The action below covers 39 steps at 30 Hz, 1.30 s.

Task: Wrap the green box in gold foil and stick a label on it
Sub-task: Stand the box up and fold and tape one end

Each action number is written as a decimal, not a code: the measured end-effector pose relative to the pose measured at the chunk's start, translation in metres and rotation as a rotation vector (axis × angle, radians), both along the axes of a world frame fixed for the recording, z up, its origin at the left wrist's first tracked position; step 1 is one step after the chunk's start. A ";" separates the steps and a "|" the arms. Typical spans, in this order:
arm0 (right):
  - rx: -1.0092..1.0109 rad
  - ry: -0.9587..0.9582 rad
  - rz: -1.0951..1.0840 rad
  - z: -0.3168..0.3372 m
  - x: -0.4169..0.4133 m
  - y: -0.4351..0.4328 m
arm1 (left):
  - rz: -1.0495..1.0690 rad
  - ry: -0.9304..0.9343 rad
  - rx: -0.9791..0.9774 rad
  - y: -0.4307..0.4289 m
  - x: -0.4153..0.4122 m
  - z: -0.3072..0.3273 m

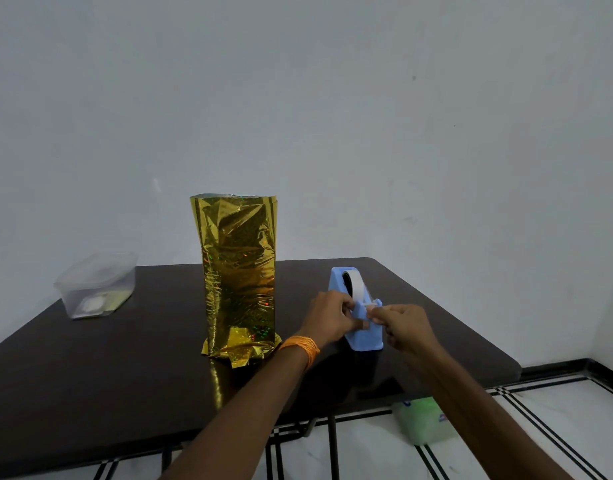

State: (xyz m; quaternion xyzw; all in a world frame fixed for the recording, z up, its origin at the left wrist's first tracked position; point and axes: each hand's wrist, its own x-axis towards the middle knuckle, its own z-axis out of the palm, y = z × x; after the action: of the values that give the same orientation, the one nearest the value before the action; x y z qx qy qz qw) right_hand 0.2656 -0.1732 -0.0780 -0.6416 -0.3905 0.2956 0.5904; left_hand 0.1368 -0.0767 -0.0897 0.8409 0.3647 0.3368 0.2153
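A tall package wrapped in crinkled gold foil (pixel 238 271) stands upright on the dark table (pixel 107 368); its top is open and loose foil flaps spread at its foot. The green box itself is hidden by the foil. To its right sits a light blue tape dispenser (pixel 362 327) with a white tape roll (pixel 354 284). My left hand (pixel 331 315), with orange threads on the wrist, grips the dispenser's side. My right hand (pixel 403 325) pinches the tape end at the cutter.
A clear lidded plastic container (pixel 95 284) with small white and yellow items stands at the table's far left. A green plastic bag (pixel 424 422) lies on the tiled floor under the table's right corner. A plain wall is behind.
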 end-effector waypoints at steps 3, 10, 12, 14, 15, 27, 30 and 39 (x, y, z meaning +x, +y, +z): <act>0.008 -0.104 -0.030 -0.008 0.002 0.001 | 0.002 -0.006 -0.003 -0.001 0.000 0.000; 0.041 -0.382 -0.068 -0.015 0.004 0.002 | -0.011 -0.008 -0.002 0.000 -0.001 -0.003; 0.030 -0.509 -0.119 -0.014 0.006 0.003 | -0.012 -0.008 -0.010 0.000 -0.001 -0.003; 0.002 -0.625 -0.143 -0.012 0.010 0.006 | -0.020 -0.013 -0.015 0.000 -0.001 -0.004; -0.040 -0.661 -0.132 -0.013 0.014 0.008 | -0.024 -0.018 -0.016 -0.001 -0.001 -0.004; 0.243 -0.400 -0.008 0.011 0.004 -0.009 | 0.001 -0.038 0.075 0.006 -0.037 0.028; 0.306 -0.339 0.072 0.024 -0.014 0.007 | 0.044 -0.134 0.221 0.001 -0.058 0.070; 0.474 -0.208 0.411 0.066 -0.095 0.060 | 0.200 -0.184 0.573 -0.013 -0.158 0.171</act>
State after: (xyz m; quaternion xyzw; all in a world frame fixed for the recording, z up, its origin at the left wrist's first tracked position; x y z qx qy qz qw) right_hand 0.1710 -0.1131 -0.0121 -0.4207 -0.6278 0.2426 0.6082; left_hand -0.0210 -0.0901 0.0809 0.7932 0.3148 0.5202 -0.0326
